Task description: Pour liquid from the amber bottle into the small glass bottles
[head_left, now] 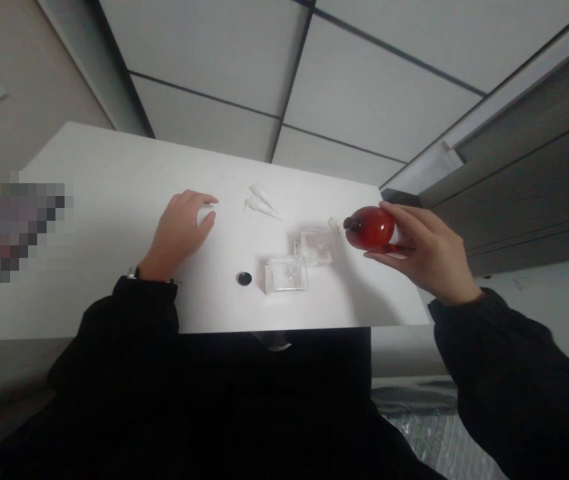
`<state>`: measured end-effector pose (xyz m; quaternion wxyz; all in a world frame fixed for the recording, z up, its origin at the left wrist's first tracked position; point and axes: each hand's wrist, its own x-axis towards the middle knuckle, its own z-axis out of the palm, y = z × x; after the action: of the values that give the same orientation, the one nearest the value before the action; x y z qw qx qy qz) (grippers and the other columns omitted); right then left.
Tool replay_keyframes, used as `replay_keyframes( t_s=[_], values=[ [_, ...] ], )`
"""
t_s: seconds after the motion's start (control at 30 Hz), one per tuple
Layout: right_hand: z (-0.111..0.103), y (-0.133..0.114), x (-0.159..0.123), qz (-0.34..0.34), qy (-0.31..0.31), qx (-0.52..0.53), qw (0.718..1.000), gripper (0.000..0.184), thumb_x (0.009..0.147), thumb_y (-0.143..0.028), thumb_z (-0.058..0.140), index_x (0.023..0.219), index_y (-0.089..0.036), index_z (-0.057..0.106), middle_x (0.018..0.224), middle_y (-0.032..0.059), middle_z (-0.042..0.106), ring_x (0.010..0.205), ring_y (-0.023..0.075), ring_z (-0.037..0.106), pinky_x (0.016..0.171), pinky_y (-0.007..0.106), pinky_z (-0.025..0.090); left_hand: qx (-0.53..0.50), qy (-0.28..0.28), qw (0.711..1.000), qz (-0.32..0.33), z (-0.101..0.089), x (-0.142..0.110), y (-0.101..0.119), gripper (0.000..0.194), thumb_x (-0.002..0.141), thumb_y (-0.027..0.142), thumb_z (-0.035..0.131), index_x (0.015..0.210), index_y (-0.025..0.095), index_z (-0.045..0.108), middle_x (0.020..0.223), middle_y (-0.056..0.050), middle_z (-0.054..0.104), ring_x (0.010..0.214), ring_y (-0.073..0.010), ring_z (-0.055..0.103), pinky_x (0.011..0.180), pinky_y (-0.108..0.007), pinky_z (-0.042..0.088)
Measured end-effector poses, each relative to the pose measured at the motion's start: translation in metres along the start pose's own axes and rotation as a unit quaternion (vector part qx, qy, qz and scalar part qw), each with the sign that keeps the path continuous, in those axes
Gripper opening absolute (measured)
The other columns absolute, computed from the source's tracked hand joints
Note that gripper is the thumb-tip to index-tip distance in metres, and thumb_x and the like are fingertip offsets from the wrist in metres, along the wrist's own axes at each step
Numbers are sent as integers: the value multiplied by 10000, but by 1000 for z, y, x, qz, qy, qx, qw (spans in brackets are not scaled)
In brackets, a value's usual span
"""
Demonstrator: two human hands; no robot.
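My right hand point(427, 247) is closed around a glossy, red, bulb-shaped object point(370, 228) with a dark, knobbed end pointing left. It is held up over the right end of the white table, and the fingers hide its right side. My left hand point(184, 225) is over the table's left half, palm down, with thumb and forefinger apart and nothing visible between them. Between the hands lie two white, tapered pieces point(263, 202). Nearer me are a clear plastic box point(288, 275), another clear box point(315, 247) just behind it, and a small black disc point(245, 279).
The white table point(109, 200) ends close to my body, with a panelled wall point(214, 47) behind it. Another small whitish piece point(333, 223) lies by the rear box. A blurred-out item covers the far left. Clear wrapping point(429, 433) is on the floor, lower right.
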<state>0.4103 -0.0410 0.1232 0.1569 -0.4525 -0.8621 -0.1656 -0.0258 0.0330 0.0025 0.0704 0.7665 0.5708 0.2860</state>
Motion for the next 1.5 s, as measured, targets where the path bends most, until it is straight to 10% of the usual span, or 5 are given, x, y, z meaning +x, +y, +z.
replay_keyframes(
  t_s=[1.5],
  values=[
    [4,3,20,-121,-82,-95,985,520,1041,-299,618,1555,-260,545,1455,152,697,1287,336,656,1030,526,554,-12,-3,1000,-2,3,0,-1,279,973,318,496,1177,273,682,1265,-108,736,1237,-337,651,1158,-559,485]
  ],
)
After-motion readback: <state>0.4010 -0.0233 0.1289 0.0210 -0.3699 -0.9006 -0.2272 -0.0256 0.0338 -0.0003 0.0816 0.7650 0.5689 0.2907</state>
